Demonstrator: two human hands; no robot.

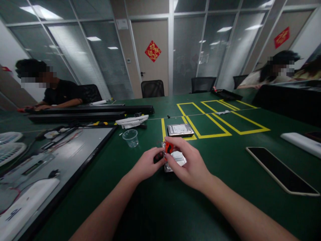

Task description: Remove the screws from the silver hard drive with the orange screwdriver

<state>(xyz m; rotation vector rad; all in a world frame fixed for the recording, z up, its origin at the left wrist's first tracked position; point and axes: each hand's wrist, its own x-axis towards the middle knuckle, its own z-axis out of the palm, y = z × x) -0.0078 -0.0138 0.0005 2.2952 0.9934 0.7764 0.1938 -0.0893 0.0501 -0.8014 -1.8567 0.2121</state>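
Note:
My right hand pinches an orange and black tool between thumb and fingers, above a silver hard drive on the green table. My left hand is closed on a small dark object at the drive's left edge, touching or nearly touching the tool. The tool's lower end and much of the drive are hidden by my fingers. A second silver hard drive lies flat just beyond my hands. To the left stands a clear plastic cup.
A large panel with cables and a white unit covers the left side. A phone lies right, near a white bar. Yellow tape rectangles mark the table. People sit at the far left and far right.

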